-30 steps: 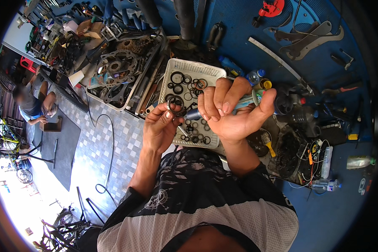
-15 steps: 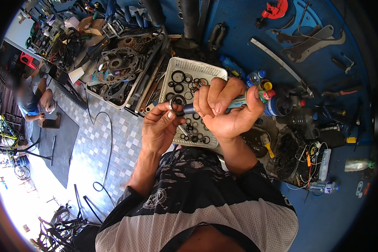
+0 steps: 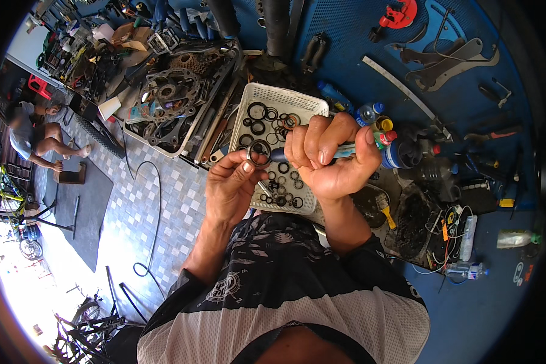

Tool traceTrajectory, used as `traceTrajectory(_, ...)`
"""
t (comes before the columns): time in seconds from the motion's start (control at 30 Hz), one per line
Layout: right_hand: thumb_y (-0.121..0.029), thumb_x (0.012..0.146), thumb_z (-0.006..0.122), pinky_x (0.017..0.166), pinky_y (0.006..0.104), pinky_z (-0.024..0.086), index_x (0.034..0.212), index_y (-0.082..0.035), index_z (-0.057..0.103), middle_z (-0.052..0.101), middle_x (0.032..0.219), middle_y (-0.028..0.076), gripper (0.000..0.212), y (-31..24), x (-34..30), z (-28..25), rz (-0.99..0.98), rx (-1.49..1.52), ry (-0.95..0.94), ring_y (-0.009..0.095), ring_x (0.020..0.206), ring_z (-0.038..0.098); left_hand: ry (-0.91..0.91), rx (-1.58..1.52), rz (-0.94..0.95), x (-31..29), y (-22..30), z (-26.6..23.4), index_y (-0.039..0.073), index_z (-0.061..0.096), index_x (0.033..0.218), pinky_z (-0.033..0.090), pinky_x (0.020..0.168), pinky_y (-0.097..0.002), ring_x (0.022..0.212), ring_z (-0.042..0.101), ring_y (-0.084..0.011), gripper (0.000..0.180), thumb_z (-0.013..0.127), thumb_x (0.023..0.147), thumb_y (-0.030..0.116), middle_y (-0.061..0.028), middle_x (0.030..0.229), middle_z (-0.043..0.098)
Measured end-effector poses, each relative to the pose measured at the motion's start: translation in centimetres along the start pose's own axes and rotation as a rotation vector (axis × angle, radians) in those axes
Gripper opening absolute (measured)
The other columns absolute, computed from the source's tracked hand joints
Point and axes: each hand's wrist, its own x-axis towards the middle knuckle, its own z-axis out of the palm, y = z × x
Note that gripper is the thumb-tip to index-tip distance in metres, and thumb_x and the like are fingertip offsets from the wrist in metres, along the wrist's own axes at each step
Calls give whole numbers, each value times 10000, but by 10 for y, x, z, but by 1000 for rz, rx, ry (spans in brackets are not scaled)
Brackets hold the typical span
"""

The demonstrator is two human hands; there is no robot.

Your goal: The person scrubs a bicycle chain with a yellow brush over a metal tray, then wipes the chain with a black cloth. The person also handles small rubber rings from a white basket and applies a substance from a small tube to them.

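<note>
My left hand (image 3: 227,188) pinches a shiny metal ring (image 3: 250,150), which looks like a bearing, between thumb and fingertips. Closed around a slim tube-like tool (image 3: 345,150) with a pale teal body, my right hand (image 3: 327,161) keeps its dark blue end beside the ring; I cannot tell whether they touch. Below both hands sits a cream perforated basket (image 3: 249,92) with several black and metal rings (image 3: 257,110) in it. A short silver rod (image 3: 264,188) shows beside my left fingers; whether they hold it is unclear.
A tray (image 3: 175,150) of chainrings and cogs lies left of the basket. Bottles (image 3: 370,112) and a yellow-handled brush (image 3: 385,210) are on the right. Tools hang on the blue wall panel (image 3: 358,42). Another person (image 3: 33,136) sits at far left near a tyre (image 3: 97,132).
The ring has turned slightly and shifted a little to the right in my left fingers. My right hand has barely moved. At far left, the other person has changed posture, one arm now raised.
</note>
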Motion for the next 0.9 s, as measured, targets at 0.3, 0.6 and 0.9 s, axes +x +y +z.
traceTrajectory(0.3, -606, 1066, 376, 478, 339, 331, 675, -47, 510, 437, 581, 60, 696, -2, 5, -3, -31, -76, -46, 168, 474, 357, -20, 44, -35, -1, 2, -2, -11, 670, 1165, 596, 891, -403, 1039, 707, -251, 169, 634, 1036, 91, -140, 1096, 731)
traceTrajectory(0.6, -609, 1069, 409, 493, 344, 360, 654, -20, 518, 437, 577, 62, 730, 4, 8, 5, -55, -61, -46, 176, 497, 391, -52, 35, -88, -2, 0, -5, -21, 675, 1152, 601, 903, -433, 1009, 711, -255, 172, 642, 1035, 101, -144, 1091, 725)
traceTrajectory(0.9, -595, 1069, 367, 519, 383, 360, 743, -68, 547, 472, 635, 75, 646, 7, 6, 9, -34, -116, -152, 189, 490, 386, -46, 7, -117, 2, -3, -11, -9, 707, 1184, 627, 887, -430, 1044, 710, -269, 180, 638, 1025, 38, -148, 1123, 734)
